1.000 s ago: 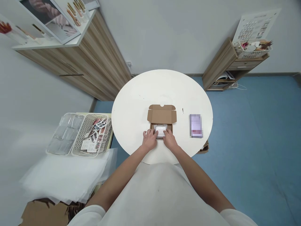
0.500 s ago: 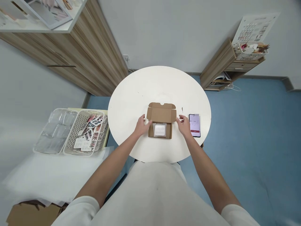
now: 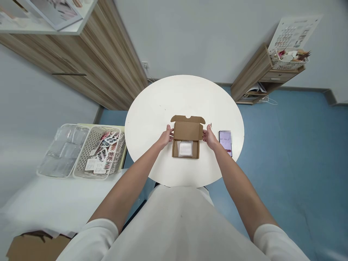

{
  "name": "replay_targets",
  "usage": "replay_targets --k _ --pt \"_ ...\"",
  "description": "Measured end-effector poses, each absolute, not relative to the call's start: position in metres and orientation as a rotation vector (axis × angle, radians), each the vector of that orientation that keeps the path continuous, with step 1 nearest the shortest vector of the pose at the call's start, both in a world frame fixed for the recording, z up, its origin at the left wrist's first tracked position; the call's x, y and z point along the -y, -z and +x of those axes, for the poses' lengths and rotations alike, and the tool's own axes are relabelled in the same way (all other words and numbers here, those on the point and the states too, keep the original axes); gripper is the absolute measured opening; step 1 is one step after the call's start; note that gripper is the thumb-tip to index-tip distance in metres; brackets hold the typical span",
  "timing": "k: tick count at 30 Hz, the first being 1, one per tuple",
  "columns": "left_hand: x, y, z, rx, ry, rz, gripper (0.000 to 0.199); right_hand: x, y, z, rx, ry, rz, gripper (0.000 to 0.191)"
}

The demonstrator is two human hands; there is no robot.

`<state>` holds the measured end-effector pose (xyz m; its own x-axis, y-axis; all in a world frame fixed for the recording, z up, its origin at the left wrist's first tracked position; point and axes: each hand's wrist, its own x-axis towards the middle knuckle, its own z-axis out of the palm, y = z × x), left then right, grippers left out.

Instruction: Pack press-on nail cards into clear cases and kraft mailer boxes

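A small brown cardboard box (image 3: 187, 131) lies open on the white oval table (image 3: 185, 98), its lid raised at the far side. Inside the tray sits a white, wrapped packet (image 3: 185, 149). My left hand (image 3: 165, 137) is at the left edge of the lid, fingers spread, the fingertips partly behind the lid's side flap. At the lid's right edge is my right hand (image 3: 208, 136), its thumb up and its fingers at the side flap. Both hands touch or nearly touch the cardboard.
A phone (image 3: 225, 142) showing a timer lies at the table's right side. Left of the table stand a basket of printed cards (image 3: 99, 154) and a basket of clear plastic packs (image 3: 65, 150). A wooden cabinet (image 3: 111, 54) rises behind on the left.
Both hands have moved away from me, up along the lid's sides. The side flaps now stand folded inward, and the lid's front flap has tilted.
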<state>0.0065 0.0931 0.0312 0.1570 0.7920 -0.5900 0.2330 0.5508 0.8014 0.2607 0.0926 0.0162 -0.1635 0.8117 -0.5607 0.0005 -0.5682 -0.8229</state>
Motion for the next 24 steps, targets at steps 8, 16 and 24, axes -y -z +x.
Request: replay_targets --k 8,16,24 --pt "-0.069 -0.038 -0.009 -1.227 -0.492 0.984 0.079 -0.063 -0.025 0.265 1.113 -1.702 -1.451 0.077" --pt "-0.034 -0.043 -0.011 -1.264 -0.455 1.119 0.076 -0.028 -0.023 0.271 1.310 -1.705 -1.419 0.071" --pt "-0.006 -0.035 -0.003 -1.460 -0.351 1.514 0.060 0.003 -0.019 0.267 1.585 -1.564 -1.508 0.058"
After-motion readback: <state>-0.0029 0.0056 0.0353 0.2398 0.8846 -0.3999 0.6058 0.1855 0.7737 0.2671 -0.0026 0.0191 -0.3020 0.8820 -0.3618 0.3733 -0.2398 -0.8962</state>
